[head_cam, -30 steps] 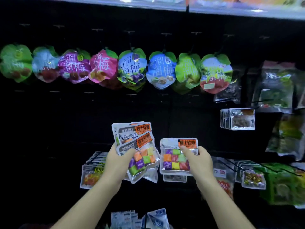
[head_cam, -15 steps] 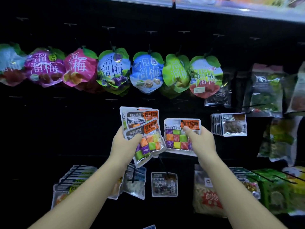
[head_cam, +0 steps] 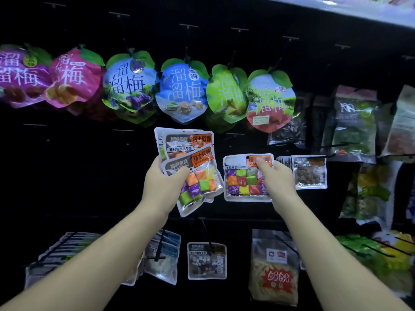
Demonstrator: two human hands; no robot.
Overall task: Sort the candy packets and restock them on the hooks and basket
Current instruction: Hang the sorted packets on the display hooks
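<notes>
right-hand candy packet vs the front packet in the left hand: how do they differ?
Pose: the right-hand packet sits upright; the left-hand front packet is tilted. Count: the right hand holds one packet alone; the left hand holds its packet stacked over another packet. Grip: right fingers pinch the top by the orange label; the left thumb lies across the front. Shared: clear pouch, orange label, multicoloured candy cubes.
</notes>
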